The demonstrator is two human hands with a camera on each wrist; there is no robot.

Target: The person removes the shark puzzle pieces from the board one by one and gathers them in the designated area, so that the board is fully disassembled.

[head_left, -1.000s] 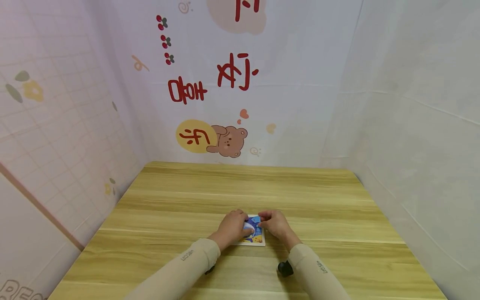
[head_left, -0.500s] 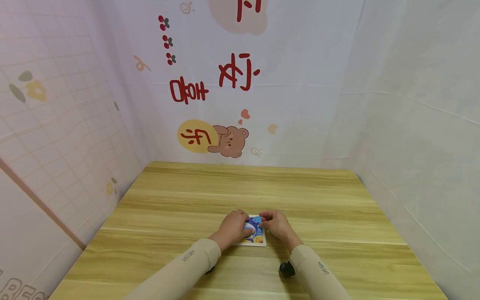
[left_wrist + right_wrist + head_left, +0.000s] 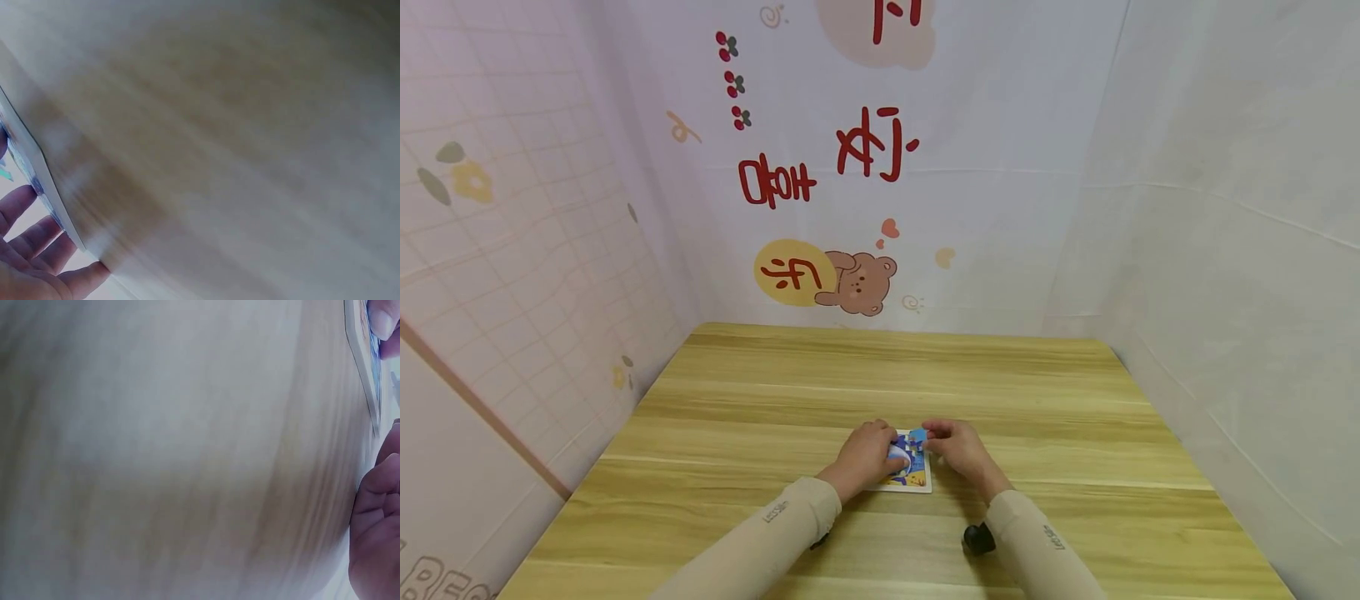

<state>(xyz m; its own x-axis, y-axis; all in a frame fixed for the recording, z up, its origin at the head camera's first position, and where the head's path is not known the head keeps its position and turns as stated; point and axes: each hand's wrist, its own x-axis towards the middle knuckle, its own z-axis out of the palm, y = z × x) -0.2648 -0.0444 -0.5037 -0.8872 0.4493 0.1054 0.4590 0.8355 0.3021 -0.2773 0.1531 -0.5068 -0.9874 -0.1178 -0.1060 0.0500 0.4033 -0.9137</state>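
Note:
A small jigsaw puzzle (image 3: 917,477) with a white border and a blue, purple and yellow picture lies on the table. Over its left part rests my left hand (image 3: 863,454), thumb across the picture and fingers spread. In the left wrist view these fingertips (image 3: 22,195) touch the puzzle's surface and edge. My right hand (image 3: 958,450) pinches a light-blue puzzle piece (image 3: 919,435) at the far right corner, slightly raised and tilted; pale backing shows beside it. The right wrist view shows the curled right hand (image 3: 378,512) by the puzzle's edge, its fingertips partly out of frame.
The wood-grain table (image 3: 760,400) spreads around the puzzle. A printed white cloth wall (image 3: 1000,250) stands at the back, with others left and right. A black wrist device (image 3: 978,539) sits under the right cuff.
My right hand has shifted slightly right, away from the picture, with the light-blue piece, and a pale patch now shows beside the piece. The left hand stays where it was.

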